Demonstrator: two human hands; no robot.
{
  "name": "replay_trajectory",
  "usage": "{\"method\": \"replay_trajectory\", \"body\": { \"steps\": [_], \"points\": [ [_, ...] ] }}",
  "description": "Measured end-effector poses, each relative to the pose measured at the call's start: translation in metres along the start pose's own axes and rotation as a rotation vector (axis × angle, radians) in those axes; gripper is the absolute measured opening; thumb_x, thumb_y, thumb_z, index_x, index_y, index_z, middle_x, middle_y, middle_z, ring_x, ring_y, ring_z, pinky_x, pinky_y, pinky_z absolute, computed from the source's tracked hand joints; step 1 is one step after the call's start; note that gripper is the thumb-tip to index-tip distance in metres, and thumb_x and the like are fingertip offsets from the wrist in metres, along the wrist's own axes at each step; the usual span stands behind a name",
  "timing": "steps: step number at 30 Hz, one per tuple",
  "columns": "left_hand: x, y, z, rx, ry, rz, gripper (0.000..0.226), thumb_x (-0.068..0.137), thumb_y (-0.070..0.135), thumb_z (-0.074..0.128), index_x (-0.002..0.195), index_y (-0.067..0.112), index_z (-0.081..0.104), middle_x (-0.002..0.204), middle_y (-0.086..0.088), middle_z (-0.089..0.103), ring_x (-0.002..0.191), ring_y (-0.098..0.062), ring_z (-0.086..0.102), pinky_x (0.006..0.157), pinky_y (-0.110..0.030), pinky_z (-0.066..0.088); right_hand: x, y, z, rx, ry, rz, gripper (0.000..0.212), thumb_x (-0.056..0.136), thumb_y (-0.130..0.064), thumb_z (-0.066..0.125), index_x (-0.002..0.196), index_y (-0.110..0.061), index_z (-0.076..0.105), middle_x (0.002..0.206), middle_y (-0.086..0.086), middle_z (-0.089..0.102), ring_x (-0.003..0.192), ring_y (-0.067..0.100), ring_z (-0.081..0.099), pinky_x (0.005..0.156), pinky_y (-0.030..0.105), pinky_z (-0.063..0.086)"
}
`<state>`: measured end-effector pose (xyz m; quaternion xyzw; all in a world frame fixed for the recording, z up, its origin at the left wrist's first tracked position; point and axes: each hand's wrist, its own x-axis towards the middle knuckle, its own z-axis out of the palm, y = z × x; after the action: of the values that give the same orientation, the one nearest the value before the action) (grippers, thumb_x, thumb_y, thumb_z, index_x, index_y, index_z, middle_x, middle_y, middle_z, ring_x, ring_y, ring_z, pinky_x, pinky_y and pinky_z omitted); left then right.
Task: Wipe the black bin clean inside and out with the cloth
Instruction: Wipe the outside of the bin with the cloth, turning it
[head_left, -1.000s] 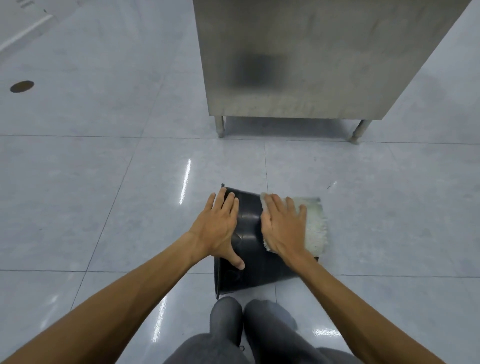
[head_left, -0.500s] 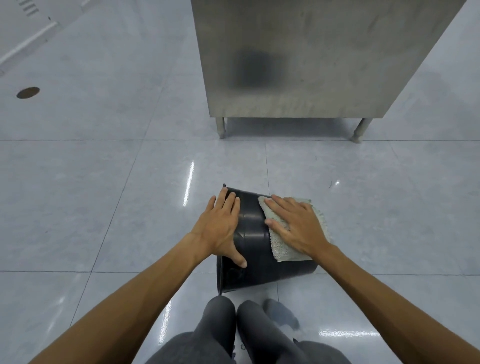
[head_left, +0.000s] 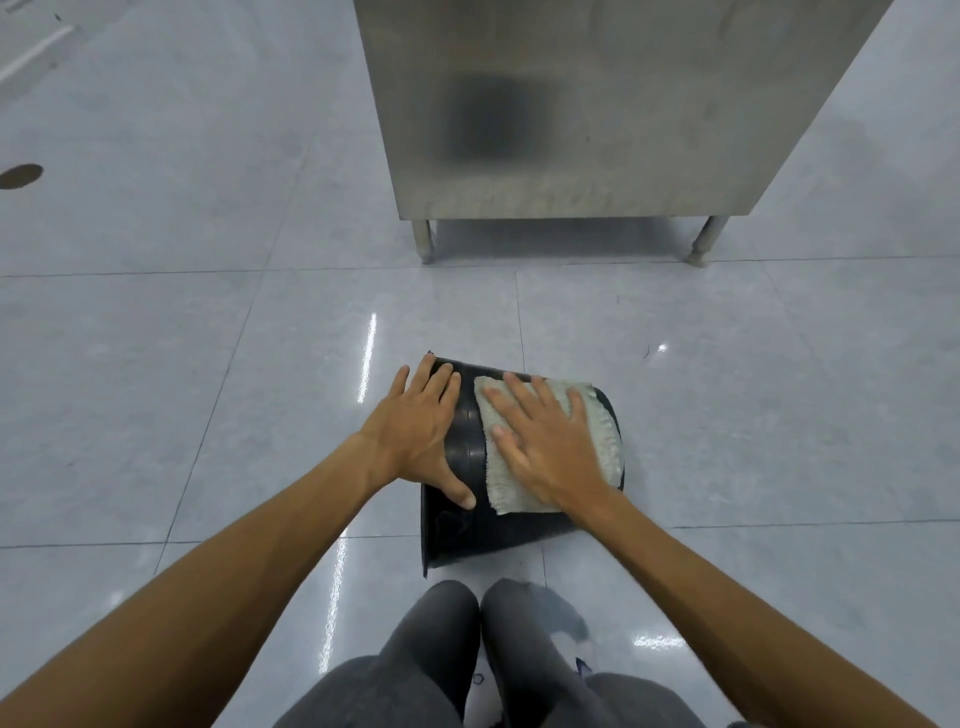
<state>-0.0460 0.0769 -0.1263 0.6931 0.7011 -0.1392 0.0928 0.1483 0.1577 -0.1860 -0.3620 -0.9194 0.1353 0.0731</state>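
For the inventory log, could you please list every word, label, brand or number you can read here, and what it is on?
None can be read. The black bin, cloth and steel cabinet show no text; the cabinet's dark patch is a blur, and the blue marks low in the view are too small to tell.

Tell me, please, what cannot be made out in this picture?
Head view only:
Inside of the black bin: it lies on its side, its own wall hides it.
Bin wall beneath the cloth, left hand and right hand: covered.
Steel cabinet: top cut off by the upper edge.
Dark speck on the floor: too small.
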Motion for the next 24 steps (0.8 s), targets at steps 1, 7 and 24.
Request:
{"method": "replay_trajectory", "body": {
  "steps": [1, 7, 24],
  "points": [
    [0.000, 0.000, 0.000, -0.005, 0.001, -0.001, 0.158, 0.042, 0.103, 0.051, 0.156, 0.003, 0.006, 0.166, -0.014, 0.008, 0.152, -0.036, -0.008, 0.123, -0.055, 0.007, 0.000, 0.014, -0.003, 0.013, 0.003, 0.025, 0.065, 0.100, -0.071, 0.009, 0.159, -0.048, 0.024, 0.169, -0.005, 0.029, 0.156, 0.026, 0.026, 0.121, 0.066, 0.016],
    [-0.002, 0.004, 0.005, -0.020, -0.005, -0.018, 0.159, 0.043, 0.101, 0.055, 0.156, 0.002, 0.002, 0.166, -0.016, 0.003, 0.152, -0.036, -0.011, 0.123, -0.054, 0.006, 0.000, 0.026, -0.006, 0.005, 0.028, 0.147, 0.078, 0.093, -0.082, 0.005, 0.156, -0.047, 0.036, 0.164, -0.003, 0.040, 0.153, 0.031, 0.032, 0.119, 0.068, 0.018],
    [0.001, 0.002, 0.000, -0.070, -0.010, -0.035, 0.162, 0.035, 0.103, 0.052, 0.154, 0.001, 0.013, 0.162, -0.013, 0.018, 0.151, -0.035, 0.001, 0.123, -0.048, 0.019, 0.001, 0.041, -0.001, -0.021, 0.097, 0.120, 0.064, 0.096, -0.074, 0.026, 0.150, -0.044, 0.045, 0.157, -0.007, 0.049, 0.146, 0.030, 0.041, 0.118, 0.063, 0.023]
  ]
}}
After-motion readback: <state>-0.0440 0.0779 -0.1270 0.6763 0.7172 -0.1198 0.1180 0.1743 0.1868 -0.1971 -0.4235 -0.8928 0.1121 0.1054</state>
